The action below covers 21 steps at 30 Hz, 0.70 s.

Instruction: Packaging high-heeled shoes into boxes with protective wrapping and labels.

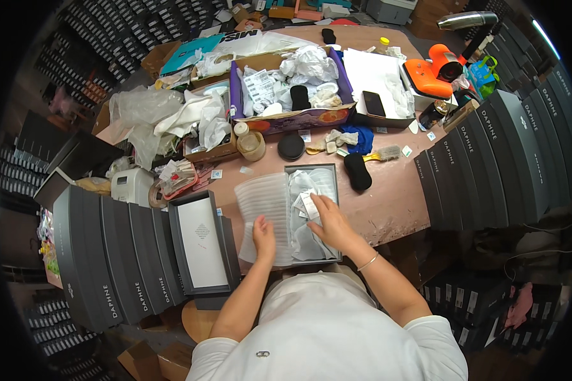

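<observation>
An open dark grey shoebox lies in front of me, lined with crumpled pale tissue paper. From its left side a ribbed translucent foam sheet spreads over the table. My left hand is over this sheet, fingers loosely curled and apart, with nothing visible in them. Above the box, my right hand pinches a small white paper tag against the tissue. Whatever the tissue covers is hidden. Just left of the sheet rests the box's dark lid, its white inside facing up.
Dark shoeboxes stand in rows at left and right. Beyond the open box are a black pad, a yellow-handled brush, a round black tin, a glass jar, a purple carton and an orange device.
</observation>
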Available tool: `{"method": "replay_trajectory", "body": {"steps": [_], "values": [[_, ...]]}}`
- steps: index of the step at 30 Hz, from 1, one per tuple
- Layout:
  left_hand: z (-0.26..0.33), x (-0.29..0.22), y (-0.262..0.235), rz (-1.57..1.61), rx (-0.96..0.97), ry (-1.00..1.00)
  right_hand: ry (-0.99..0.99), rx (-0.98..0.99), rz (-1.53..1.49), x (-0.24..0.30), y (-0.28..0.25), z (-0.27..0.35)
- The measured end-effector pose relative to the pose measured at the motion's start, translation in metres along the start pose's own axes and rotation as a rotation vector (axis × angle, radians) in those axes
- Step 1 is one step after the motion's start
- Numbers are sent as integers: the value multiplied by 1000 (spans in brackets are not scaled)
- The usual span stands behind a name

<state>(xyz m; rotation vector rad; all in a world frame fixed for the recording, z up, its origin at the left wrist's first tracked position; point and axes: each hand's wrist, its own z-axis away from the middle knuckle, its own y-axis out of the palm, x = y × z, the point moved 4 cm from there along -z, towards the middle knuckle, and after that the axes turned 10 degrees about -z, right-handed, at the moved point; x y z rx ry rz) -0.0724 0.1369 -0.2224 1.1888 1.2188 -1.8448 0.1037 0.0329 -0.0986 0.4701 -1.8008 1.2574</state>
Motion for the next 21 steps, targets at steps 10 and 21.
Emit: {"method": "replay_trajectory", "body": {"steps": [10, 21], "values": [[24, -52, 29, 508, 416, -315, 112, -3, -182, -102, 36, -21], [11, -14, 39, 994, 656, -617, 182, 416, -489, -10, 27, 1]]}}
